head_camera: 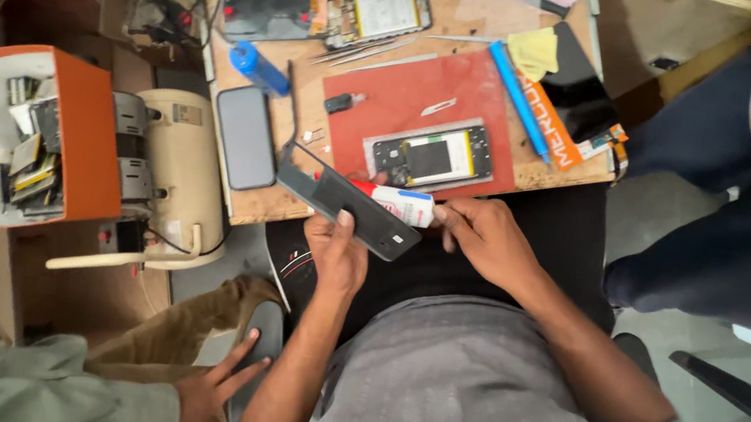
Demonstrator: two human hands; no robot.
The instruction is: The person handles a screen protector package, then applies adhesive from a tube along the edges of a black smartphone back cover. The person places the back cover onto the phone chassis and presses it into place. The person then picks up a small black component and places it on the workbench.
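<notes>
A: What is held by the left hand point(337, 256)?

B: A dark grey phone back panel point(350, 202) is gripped there, the thumb laid along its underside, the panel tilted above the lap at the near edge of the wooden bench point(252, 207).

A: And the right hand point(486, 239)?

B: It is closed around a small white glue tube point(403, 204) with a red nozzle end. The tube lies just behind the panel, its tip touching or nearly touching the panel's rim; which of the 2 cannot be told.

A: What lies beyond the hands?

B: An opened phone body point(431, 156) is laid on a red mat point(407, 99) just past the fingertips. A second dark phone point(246, 136) is placed to the left of the left hand, and an orange box of parts point(92, 131) further left.

A: How is gluing of this kind done well?

B: As a judgement: the panel should be kept steady, the tube pressed lightly, and 1 thin, even bead run along the rim only, so nothing is squeezed inward.

A: Whose hand is at the lower left?

B: Another person's hand point(211, 393), rested on a knee, well apart from the work.
</notes>
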